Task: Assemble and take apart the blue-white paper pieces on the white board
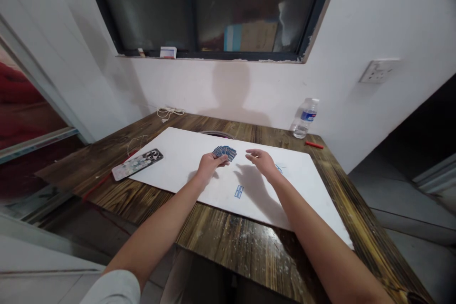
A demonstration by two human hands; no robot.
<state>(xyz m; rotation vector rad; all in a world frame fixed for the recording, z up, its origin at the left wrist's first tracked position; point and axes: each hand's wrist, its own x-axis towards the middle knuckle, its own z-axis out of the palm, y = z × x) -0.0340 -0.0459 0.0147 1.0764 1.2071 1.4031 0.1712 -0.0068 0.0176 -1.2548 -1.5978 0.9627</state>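
My left hand (210,166) is closed around a fan of blue-patterned playing cards (225,153), held above a white board (185,152). To the right of the fan, my right hand (262,161) hovers with a gap between thumb and fingers, and no object shows in it. A small blue-outlined pattern of rectangles (239,192) is on the board below and between the hands; whether it is drawn or lies there as a card I cannot tell. Other blue marks (280,169) are partly hidden behind my right wrist.
The board lies on a dark wooden table (228,232). On the left are a phone (137,165) and a white cable (170,113). A water bottle (306,118) and a red pen-like stick (314,145) are at back right. Behind the board, a round object (217,133) is partly visible.
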